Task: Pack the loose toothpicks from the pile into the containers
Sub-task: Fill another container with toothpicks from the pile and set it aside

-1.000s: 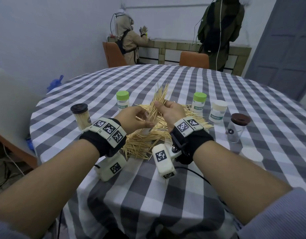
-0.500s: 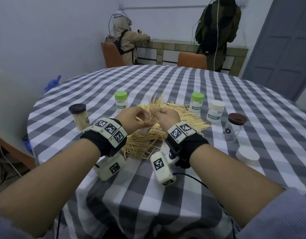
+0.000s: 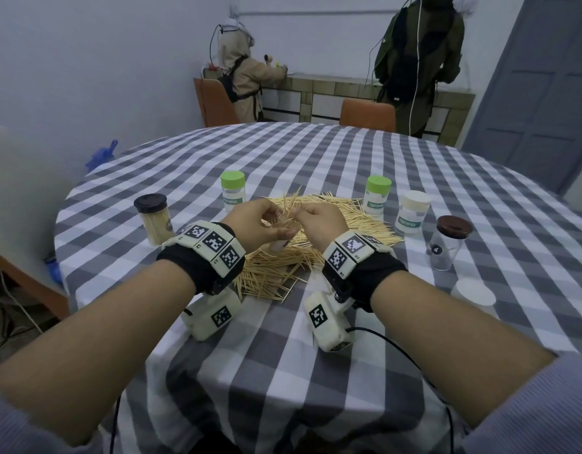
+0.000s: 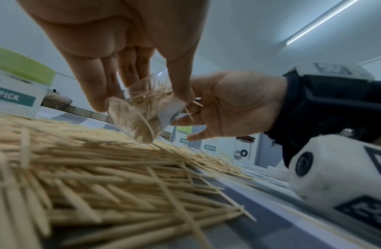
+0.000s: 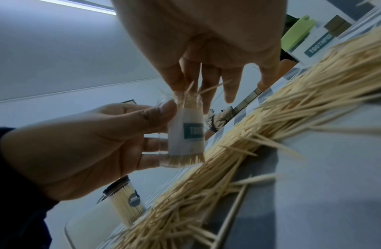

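The pile (image 3: 315, 244) of loose toothpicks lay near the middle of the round table (image 3: 315, 152), reaching toward its near edge, and the containers stood round it in a loose arc. On the left side stood a dark-lidded jar (image 3: 153, 222) packed with toothpicks, and a green-lidded one (image 3: 233, 194) behind the pile. On the right stood a second green-lidded one (image 3: 377, 201), a white-lidded one (image 3: 413, 213) just beside it and a brown-lidded clear jar (image 3: 448, 242) further out. A loose white lid (image 3: 472, 292) lay nearer the right edge. The far half of the table and the strip along the near edge were bare cloth.

Both forearms reached in from the near edge and met over the pile. The left hand (image 3: 250, 224) held a small clear vial (image 4: 142, 114) off the table, thumb on one side and fingers curled behind it, its mouth tilted toward the other hand. The right hand (image 3: 319, 222) sat at the mouth, its thumb and fingertips (image 5: 178, 80) pinching a bunch (image 3: 291, 204) of toothpicks whose lower ends were in the vial and whose tips fanned out above the fingers. More toothpicks lay inside it, against its bottom.

The cloth was a grey and white check. Beyond the far edge stood two orange chairs (image 3: 368, 114), a tiled counter (image 3: 348, 93) along the wall with two people (image 3: 247, 70) at it, and a grey door (image 3: 542, 86) at the right.
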